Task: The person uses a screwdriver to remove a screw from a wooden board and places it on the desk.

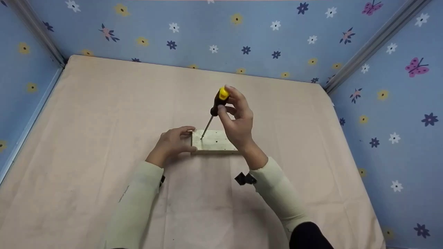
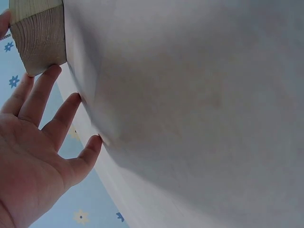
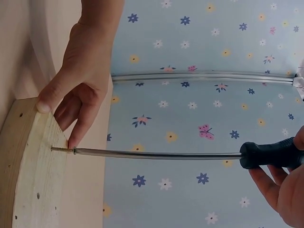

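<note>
A pale wooden block with several small dark holes lies on the cloth. My left hand grips its left end, thumb at the near edge and fingertips at the far edge. In the left wrist view the other fingers spread below the block's end grain. My right hand holds a black and yellow screwdriver by the handle, tilted over the block. At the screwdriver's tip a brass-coloured screw stands in the wood, much of its threaded shank showing above the surface.
A pinkish cloth covers the table, with wrinkles near the front. Blue flowered panels enclose the back and both sides, joined by metal corner posts. A black wrist mount sticks out from the right sleeve.
</note>
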Motion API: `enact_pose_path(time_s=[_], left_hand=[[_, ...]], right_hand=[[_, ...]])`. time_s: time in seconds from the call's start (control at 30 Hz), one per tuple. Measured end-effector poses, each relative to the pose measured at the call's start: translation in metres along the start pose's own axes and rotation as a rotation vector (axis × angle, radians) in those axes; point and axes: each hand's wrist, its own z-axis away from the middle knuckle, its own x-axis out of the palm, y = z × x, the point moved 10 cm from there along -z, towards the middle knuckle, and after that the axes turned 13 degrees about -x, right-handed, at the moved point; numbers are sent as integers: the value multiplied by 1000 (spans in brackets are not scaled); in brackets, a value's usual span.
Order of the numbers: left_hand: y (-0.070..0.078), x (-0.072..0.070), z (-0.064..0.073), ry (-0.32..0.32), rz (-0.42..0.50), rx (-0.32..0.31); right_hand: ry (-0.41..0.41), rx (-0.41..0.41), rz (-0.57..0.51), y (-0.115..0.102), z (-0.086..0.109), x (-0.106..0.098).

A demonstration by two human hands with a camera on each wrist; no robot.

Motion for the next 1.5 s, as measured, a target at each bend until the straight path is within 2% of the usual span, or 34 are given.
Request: enact_pose_path(time_s=[0.23, 0.77, 1.03, 1.5], left_hand=[[2, 1, 0, 5, -3, 10], [0, 1, 0, -11, -2, 0], [-1, 2, 0, -14, -4, -10], [-2, 2, 2, -5, 21, -12]], right_hand=[[-4, 5, 8, 0, 0, -1], [28, -58, -2, -10, -6, -7], [67, -34, -9, -7, -9, -14], [49, 1, -2, 2, -30, -27]])
